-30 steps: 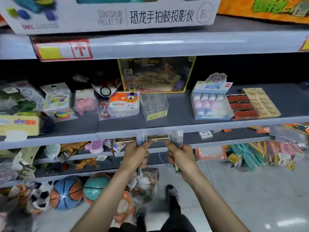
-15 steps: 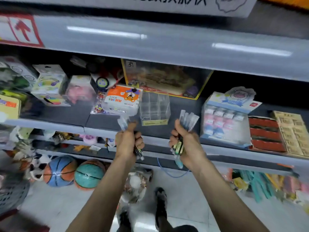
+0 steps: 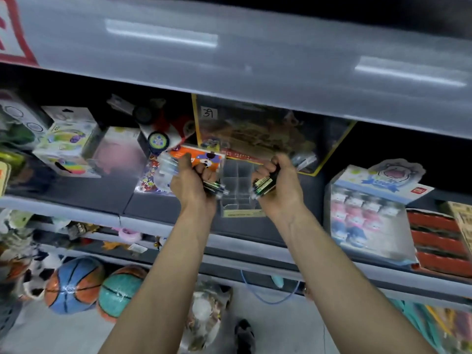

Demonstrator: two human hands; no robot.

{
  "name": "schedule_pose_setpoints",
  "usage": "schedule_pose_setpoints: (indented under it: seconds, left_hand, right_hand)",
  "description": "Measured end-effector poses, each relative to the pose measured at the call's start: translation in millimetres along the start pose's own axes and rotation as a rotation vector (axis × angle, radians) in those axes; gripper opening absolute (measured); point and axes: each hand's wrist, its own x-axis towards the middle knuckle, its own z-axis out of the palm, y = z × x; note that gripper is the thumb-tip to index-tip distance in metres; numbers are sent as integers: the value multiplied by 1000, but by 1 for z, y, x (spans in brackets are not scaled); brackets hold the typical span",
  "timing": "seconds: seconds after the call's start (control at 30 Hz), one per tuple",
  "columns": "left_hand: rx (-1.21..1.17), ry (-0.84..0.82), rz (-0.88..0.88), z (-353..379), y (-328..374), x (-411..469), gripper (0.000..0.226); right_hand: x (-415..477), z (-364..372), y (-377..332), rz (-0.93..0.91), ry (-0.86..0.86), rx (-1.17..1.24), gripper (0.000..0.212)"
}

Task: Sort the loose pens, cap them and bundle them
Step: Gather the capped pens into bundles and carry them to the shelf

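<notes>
We are mid-sort: our left hand point(image 3: 192, 183) curls tight round one pen bunch point(image 3: 215, 188), our right hand point(image 3: 281, 186) round the other bunch point(image 3: 263, 185), either side of the clear divided box point(image 3: 237, 175) on the far shelf point(image 3: 89, 194); next, probably, capping needs one hand freed

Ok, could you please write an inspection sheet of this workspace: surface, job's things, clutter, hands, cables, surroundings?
Surface: grey shelf, crowded with shop goods.
Job's things: left pen bundle and right pen bundle, held; clear divided organizer on the shelf, seen between the hands.
Clutter: toy box, orange pack, figurine box.
Grippers: left hand and right hand each grip pens, fingers curled.
Cables: blue cord loop below the shelf.
Surroundings: basketball and teal ball low at left; blurred upper shelf edge.
</notes>
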Motion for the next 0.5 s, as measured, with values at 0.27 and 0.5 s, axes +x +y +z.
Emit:
schedule_pose_setpoints:
  seconds: [0.27, 0.5]
  left_hand:
    - [-21, -63, 131, 20, -8, 34, 35]
    - [367, -152, 483, 19, -24, 60, 34]
  right_hand:
    - [44, 22, 4, -290, -12, -21, 70]
    - [74, 32, 21, -505, 29, -296, 43]
